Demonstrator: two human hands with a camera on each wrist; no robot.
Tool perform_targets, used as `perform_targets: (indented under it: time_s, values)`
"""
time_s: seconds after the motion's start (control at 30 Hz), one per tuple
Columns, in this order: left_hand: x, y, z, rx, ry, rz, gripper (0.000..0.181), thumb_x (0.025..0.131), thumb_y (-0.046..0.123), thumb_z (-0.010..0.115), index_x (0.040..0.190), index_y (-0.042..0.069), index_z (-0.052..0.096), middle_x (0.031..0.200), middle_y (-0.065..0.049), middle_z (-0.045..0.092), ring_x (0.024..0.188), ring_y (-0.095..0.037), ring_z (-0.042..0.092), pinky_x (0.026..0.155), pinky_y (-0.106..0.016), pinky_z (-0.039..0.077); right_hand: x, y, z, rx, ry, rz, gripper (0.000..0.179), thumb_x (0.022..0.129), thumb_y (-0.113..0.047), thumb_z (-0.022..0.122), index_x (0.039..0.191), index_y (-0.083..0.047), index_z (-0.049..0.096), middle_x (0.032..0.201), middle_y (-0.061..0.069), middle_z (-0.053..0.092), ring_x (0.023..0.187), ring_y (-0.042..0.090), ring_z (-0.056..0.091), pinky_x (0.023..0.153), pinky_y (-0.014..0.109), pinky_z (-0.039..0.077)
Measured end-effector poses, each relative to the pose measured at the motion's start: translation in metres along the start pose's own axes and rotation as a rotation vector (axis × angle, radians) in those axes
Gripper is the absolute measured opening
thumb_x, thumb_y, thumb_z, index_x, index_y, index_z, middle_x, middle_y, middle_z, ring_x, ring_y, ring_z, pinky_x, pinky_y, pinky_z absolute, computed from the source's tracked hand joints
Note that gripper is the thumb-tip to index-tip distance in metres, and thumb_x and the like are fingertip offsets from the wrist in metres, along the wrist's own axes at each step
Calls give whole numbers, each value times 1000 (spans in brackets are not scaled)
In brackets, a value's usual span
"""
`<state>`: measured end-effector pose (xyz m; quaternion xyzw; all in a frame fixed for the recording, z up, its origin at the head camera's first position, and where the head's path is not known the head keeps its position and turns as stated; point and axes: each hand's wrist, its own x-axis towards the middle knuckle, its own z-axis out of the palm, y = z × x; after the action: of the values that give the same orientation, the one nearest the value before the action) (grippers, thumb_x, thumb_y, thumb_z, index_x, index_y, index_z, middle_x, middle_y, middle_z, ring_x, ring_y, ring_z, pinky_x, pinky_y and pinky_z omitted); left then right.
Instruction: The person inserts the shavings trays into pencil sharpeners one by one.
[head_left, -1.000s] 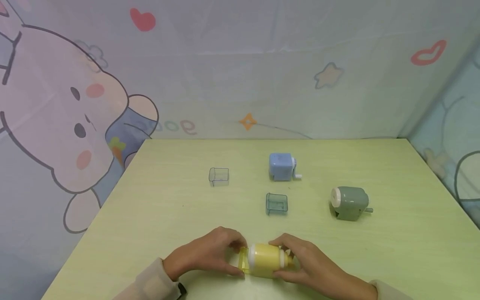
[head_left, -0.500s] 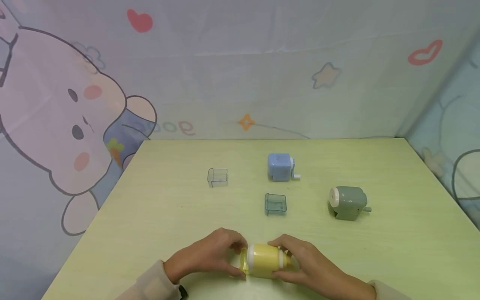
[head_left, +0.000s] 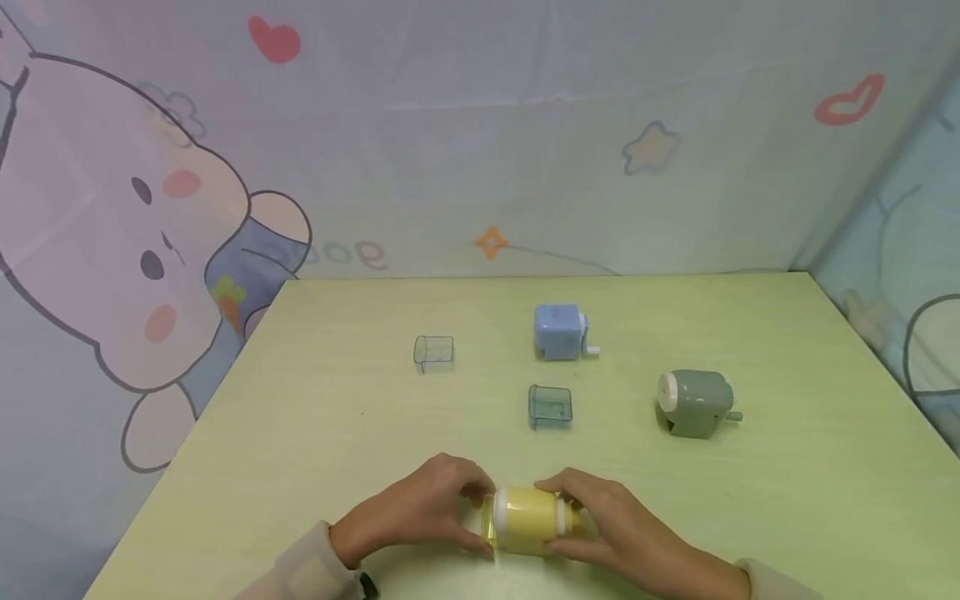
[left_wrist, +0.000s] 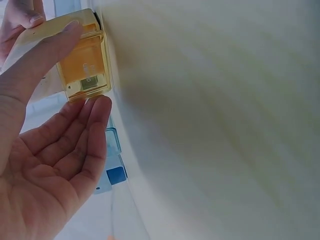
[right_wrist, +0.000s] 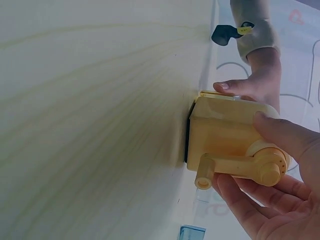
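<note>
A yellow crank pencil sharpener [head_left: 529, 518] with a white ring lies at the table's near side. My right hand [head_left: 628, 527] grips its body at the crank end, thumb on one side and fingers on the other. In the right wrist view the crank handle [right_wrist: 232, 166] points toward the tabletop. My left hand [head_left: 429, 507] pinches the clear yellow shavings drawer [left_wrist: 86, 65] between thumb and fingertips. That drawer sits mostly inside the sharpener's opening, with its front edge sticking out a little.
A blue sharpener [head_left: 557, 332] stands at the back, and a grey-green sharpener [head_left: 696, 404] stands to the right. Two loose drawers lie on the table [head_left: 300, 433]: a clear one [head_left: 434, 353] and a teal one [head_left: 550, 406]. A printed cloth [head_left: 450, 150] hangs behind.
The yellow drawer has slid slightly farther into the sharpener, with the left hand moving a little to the right. The right hand keeps its grip. The head view has shifted slightly.
</note>
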<state>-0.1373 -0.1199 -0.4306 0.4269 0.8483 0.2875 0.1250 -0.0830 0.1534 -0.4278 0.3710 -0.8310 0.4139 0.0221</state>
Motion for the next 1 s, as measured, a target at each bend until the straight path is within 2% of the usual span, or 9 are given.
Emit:
perform_targets:
  time_s: [0.23, 0.73, 1.0]
  values:
    - [2, 0, 2, -15, 21, -5, 46, 66, 34, 95, 99, 10, 74, 88, 14, 65, 80, 2, 61, 75, -14, 50, 0, 0, 0, 12, -3, 4, 47, 85, -28, 80, 122, -7, 60, 115, 0, 66, 94, 4, 60, 76, 27, 54]
    - [6, 5, 5, -23, 25, -46, 43, 64, 34, 95, 94, 11, 74, 82, 15, 64, 76, 2, 60, 71, -13, 50, 0, -1, 1, 17, -1, 19, 46, 85, -28, 80, 122, -7, 61, 114, -1, 66, 93, 4, 59, 76, 27, 54]
    - [10, 7, 8, -53, 25, -40, 44, 65, 33, 95, 97, 11, 74, 86, 16, 66, 76, 4, 61, 71, -13, 50, 0, 1, 1, 18, 2, 14, 45, 86, -27, 80, 122, -7, 61, 113, -1, 66, 91, 3, 58, 75, 27, 54]
